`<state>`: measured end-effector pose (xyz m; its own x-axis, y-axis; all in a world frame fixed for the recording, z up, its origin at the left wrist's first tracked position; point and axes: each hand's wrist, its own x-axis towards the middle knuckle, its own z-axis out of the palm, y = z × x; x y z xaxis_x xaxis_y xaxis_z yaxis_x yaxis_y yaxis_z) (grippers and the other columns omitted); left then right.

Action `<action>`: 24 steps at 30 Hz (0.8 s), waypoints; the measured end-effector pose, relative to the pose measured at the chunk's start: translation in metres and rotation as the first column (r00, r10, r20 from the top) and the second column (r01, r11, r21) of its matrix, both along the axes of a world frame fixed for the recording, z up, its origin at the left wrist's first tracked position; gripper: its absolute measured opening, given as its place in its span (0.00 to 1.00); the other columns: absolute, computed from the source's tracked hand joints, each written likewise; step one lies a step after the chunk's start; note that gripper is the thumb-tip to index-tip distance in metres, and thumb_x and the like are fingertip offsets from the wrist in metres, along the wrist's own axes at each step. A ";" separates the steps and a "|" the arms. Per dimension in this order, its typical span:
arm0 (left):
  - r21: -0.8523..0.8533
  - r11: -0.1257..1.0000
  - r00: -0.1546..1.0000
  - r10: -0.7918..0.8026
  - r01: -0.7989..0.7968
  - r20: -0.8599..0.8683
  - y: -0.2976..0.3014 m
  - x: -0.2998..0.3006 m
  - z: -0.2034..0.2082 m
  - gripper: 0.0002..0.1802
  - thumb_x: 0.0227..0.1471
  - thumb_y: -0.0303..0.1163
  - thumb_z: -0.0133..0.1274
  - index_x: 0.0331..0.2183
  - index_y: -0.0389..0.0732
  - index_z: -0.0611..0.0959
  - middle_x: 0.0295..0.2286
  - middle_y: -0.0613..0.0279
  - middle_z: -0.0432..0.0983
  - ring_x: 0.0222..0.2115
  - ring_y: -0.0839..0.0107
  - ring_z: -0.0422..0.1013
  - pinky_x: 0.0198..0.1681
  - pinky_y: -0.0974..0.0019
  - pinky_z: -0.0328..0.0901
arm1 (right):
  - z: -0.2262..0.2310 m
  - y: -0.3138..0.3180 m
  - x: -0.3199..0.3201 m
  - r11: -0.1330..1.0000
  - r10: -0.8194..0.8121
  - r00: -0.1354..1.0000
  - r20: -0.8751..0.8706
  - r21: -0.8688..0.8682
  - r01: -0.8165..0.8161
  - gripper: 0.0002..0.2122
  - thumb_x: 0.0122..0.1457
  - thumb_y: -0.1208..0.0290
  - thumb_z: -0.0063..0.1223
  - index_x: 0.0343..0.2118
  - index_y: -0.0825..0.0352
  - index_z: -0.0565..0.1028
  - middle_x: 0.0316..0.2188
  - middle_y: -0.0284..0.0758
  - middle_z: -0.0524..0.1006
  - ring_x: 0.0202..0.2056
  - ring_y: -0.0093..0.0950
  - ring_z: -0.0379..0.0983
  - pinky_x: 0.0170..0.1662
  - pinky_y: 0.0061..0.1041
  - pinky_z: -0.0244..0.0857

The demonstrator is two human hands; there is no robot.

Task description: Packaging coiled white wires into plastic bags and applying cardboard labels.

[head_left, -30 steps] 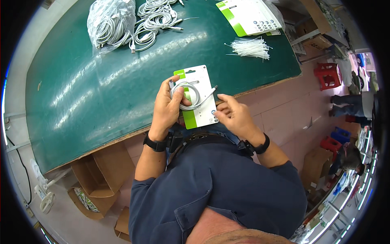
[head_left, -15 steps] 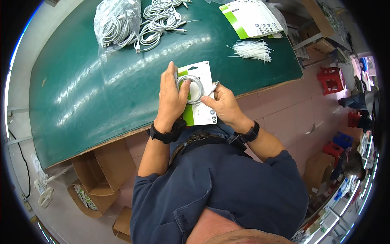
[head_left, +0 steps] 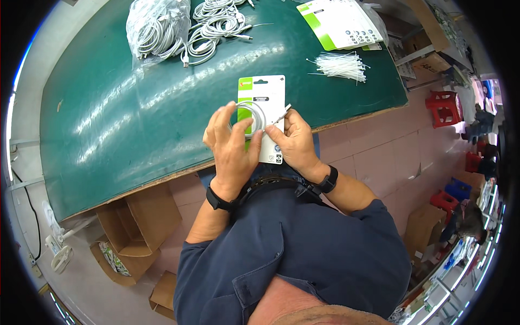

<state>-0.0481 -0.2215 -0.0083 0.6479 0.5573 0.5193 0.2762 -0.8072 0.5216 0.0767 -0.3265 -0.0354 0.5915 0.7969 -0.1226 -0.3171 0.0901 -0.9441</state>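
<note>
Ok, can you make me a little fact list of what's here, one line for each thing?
Left hand: fingers spread over coiled grey cable
Right hand: holds white-and-green card by its right edge
Table: green
Table's far left: plastic bag of cables, loose cables beside it
Table's far right: more cards, white zip ties

Left hand (head_left: 230, 143): fingers, straight half a second ago, now spread and bent over the cable coil (head_left: 260, 116).
Right hand (head_left: 298, 142): thumb now rests on the card (head_left: 275, 93).
Card: less tilted than before.
</note>
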 end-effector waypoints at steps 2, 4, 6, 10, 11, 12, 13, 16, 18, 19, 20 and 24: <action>0.085 0.996 0.999 0.037 -0.035 -0.016 0.000 -0.001 0.006 0.17 0.46 0.33 0.68 0.40 0.46 0.83 0.53 0.60 0.72 0.58 0.57 0.63 0.57 0.53 0.52 | -0.004 0.001 -0.003 1.000 -0.012 1.000 0.015 0.011 0.012 0.16 0.67 0.79 0.55 0.55 0.74 0.67 0.47 0.40 0.80 0.46 0.22 0.79 0.48 0.23 0.74; 0.120 0.992 0.990 0.051 -0.035 -0.130 0.003 -0.003 0.012 0.16 0.45 0.34 0.68 0.39 0.47 0.84 0.52 0.64 0.72 0.57 0.59 0.63 0.57 0.54 0.51 | -0.008 0.003 -0.007 0.999 -0.033 0.999 0.043 0.032 0.032 0.15 0.67 0.79 0.54 0.54 0.75 0.67 0.46 0.39 0.81 0.45 0.21 0.79 0.47 0.22 0.75; 0.136 0.990 0.980 0.063 -0.038 -0.188 0.004 -0.005 0.018 0.16 0.45 0.35 0.68 0.38 0.47 0.84 0.52 0.65 0.72 0.57 0.59 0.63 0.57 0.54 0.51 | -0.006 0.005 -0.009 0.999 -0.035 0.999 0.030 0.037 0.034 0.15 0.68 0.79 0.54 0.54 0.74 0.67 0.45 0.39 0.81 0.44 0.21 0.79 0.47 0.22 0.75; 0.195 0.981 0.966 0.033 0.018 -0.255 0.008 -0.005 0.024 0.14 0.47 0.33 0.67 0.39 0.48 0.85 0.47 0.67 0.77 0.54 0.62 0.67 0.54 0.56 0.51 | -0.005 0.005 -0.009 0.998 -0.042 0.999 0.016 0.049 0.041 0.14 0.68 0.78 0.53 0.54 0.74 0.67 0.44 0.39 0.81 0.43 0.20 0.78 0.46 0.21 0.74; 0.164 0.985 0.964 0.002 0.043 -0.266 0.012 -0.005 0.023 0.13 0.48 0.32 0.67 0.38 0.47 0.84 0.45 0.66 0.78 0.52 0.63 0.69 0.53 0.56 0.52 | -0.006 0.004 -0.009 0.998 -0.037 0.999 0.025 0.048 0.035 0.14 0.69 0.77 0.52 0.54 0.73 0.68 0.43 0.38 0.81 0.42 0.19 0.78 0.46 0.21 0.74; 0.134 0.989 0.961 -0.030 0.069 -0.275 0.016 -0.005 0.022 0.11 0.48 0.31 0.66 0.37 0.47 0.84 0.43 0.66 0.79 0.50 0.64 0.70 0.52 0.56 0.53 | -0.007 0.004 -0.008 0.998 -0.032 0.999 0.034 0.048 0.031 0.13 0.70 0.76 0.52 0.54 0.73 0.68 0.43 0.38 0.81 0.42 0.19 0.78 0.45 0.21 0.74; 0.103 0.990 0.957 -0.063 0.095 -0.283 0.018 -0.004 0.021 0.10 0.49 0.31 0.66 0.36 0.46 0.83 0.41 0.66 0.80 0.47 0.65 0.72 0.51 0.56 0.53 | -0.005 0.003 -0.009 0.998 -0.035 0.999 0.036 0.049 0.034 0.13 0.70 0.76 0.52 0.54 0.73 0.68 0.43 0.38 0.81 0.42 0.19 0.78 0.45 0.21 0.74; 0.038 0.990 0.966 -0.126 0.138 -0.225 0.018 0.003 0.015 0.07 0.50 0.30 0.64 0.33 0.45 0.82 0.38 0.66 0.81 0.42 0.65 0.74 0.47 0.56 0.55 | 0.000 0.002 -0.009 0.998 -0.040 0.999 0.012 0.042 0.039 0.12 0.72 0.72 0.50 0.53 0.72 0.68 0.42 0.36 0.81 0.39 0.17 0.77 0.42 0.20 0.73; 0.005 0.986 0.968 -0.165 0.169 -0.190 0.017 0.008 0.014 0.06 0.51 0.30 0.63 0.32 0.45 0.81 0.36 0.67 0.81 0.39 0.65 0.75 0.46 0.56 0.56 | 0.002 0.006 -0.010 0.999 -0.048 0.998 0.041 0.026 0.047 0.11 0.72 0.71 0.49 0.51 0.73 0.69 0.41 0.36 0.81 0.38 0.17 0.77 0.41 0.20 0.73; -0.012 0.986 0.974 -0.167 0.167 -0.156 0.014 0.009 0.014 0.06 0.51 0.30 0.63 0.32 0.44 0.81 0.36 0.66 0.81 0.38 0.64 0.75 0.45 0.57 0.56 | 0.003 0.007 -0.011 0.999 -0.049 0.997 0.063 0.008 0.049 0.11 0.72 0.70 0.48 0.49 0.73 0.70 0.39 0.36 0.81 0.37 0.17 0.77 0.40 0.20 0.73; -0.030 0.986 0.978 -0.168 0.166 -0.123 0.012 0.011 0.014 0.07 0.51 0.29 0.63 0.31 0.44 0.80 0.36 0.66 0.81 0.37 0.63 0.75 0.45 0.57 0.57 | 0.003 0.007 -0.010 0.999 -0.049 0.995 0.083 -0.011 0.051 0.11 0.73 0.69 0.47 0.47 0.73 0.71 0.38 0.35 0.81 0.36 0.17 0.77 0.39 0.20 0.73; -0.104 0.977 0.982 -0.189 0.185 -0.024 0.014 0.015 0.002 0.08 0.50 0.28 0.64 0.31 0.43 0.80 0.35 0.65 0.81 0.36 0.62 0.75 0.44 0.57 0.58 | 0.002 -0.006 0.010 0.982 0.122 0.992 -0.031 -0.144 -0.126 0.12 0.74 0.67 0.45 0.43 0.72 0.73 0.30 0.33 0.79 0.27 0.16 0.75 0.30 0.18 0.70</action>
<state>-0.0329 -0.2079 -0.0062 0.7617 0.4733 0.4424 0.1444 -0.7897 0.5962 0.0868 -0.3320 -0.0329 0.4852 0.8365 -0.2545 -0.3379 -0.0891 -0.9370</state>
